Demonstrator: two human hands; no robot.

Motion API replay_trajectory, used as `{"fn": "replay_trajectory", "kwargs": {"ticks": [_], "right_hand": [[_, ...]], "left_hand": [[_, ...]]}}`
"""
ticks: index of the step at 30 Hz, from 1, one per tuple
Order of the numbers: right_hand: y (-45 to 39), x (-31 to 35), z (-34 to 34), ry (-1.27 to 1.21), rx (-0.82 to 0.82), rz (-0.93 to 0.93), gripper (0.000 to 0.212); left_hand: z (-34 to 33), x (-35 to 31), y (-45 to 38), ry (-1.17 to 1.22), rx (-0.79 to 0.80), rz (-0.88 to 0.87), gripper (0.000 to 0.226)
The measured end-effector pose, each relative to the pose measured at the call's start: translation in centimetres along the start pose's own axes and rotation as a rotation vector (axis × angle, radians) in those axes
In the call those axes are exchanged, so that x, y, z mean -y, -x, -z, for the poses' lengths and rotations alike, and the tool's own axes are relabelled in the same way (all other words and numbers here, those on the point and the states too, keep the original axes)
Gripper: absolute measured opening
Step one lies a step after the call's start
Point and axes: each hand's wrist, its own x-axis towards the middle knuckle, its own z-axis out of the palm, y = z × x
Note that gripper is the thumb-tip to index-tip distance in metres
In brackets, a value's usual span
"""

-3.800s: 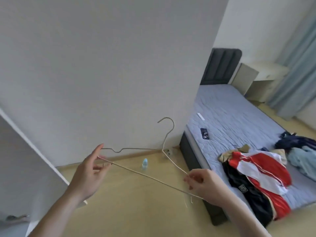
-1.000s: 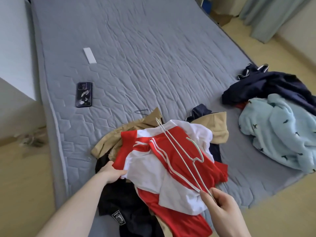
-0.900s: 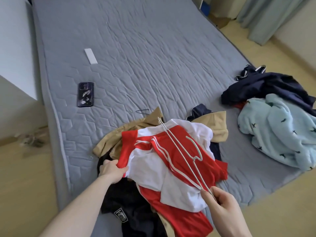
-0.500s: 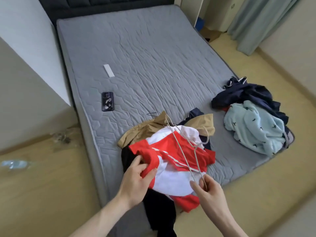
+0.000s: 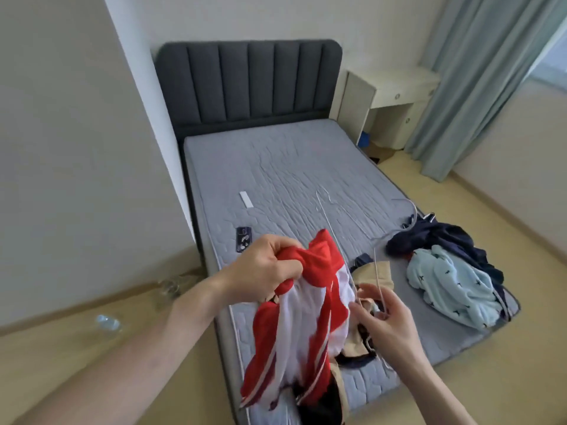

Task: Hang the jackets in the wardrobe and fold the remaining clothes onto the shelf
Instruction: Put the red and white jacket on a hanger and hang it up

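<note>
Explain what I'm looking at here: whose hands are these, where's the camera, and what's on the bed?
No machine: a person's two bare hands, filmed by a camera worn on the head, looking forward and down. The left hand grips a red and white jacket, lifted off the grey bed. The right hand pinches a thin wire hanger. On the bed lie a phone, a small white strip, a light blue garment, a dark navy one and tan clothes.

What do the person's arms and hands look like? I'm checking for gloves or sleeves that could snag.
Both forearms are bare up to the frame edge: no sleeves in view. The left hand and right hand wear no gloves, and no rings, watch or markings show.
</note>
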Motion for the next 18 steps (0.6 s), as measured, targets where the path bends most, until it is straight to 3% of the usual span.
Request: {"fn": "replay_trajectory", "kwargs": {"ticks": [6, 7, 10, 11, 14, 18], "right_hand": [[-1.4, 8.2, -4.8, -0.080, 0.212, 0.118, 0.066], [-1.5, 9.1, -5.8, -0.073, 0.271, 0.130, 0.062], [-1.5, 11.2, -8.2, -0.052, 0.422, 0.188, 0.015], [-1.3, 11.7, -8.7, -0.052, 0.434, 0.196, 0.010], [-0.8, 13.0, -8.8, -0.108, 0.372, 0.217, 0.035], [-0.1, 15.3, -8.7, -0.128, 0.321, 0.330, 0.044]], "left_hand": [[4.2, -4.1, 4.0, -0.177, 0.043, -0.052, 0.010], [4.8, -4.7, 4.8, -0.199, 0.040, -0.064, 0.011], [7.3, -6.2, 7.1, -0.258, -0.030, -0.074, 0.016], [8.4, -6.5, 7.9, -0.285, -0.061, -0.070, 0.018], [12.4, -6.4, 10.3, -0.504, -0.168, -0.048, 0.007], [15.1, -4.7, 12.8, -0.702, -0.278, -0.036, 0.028]]}}
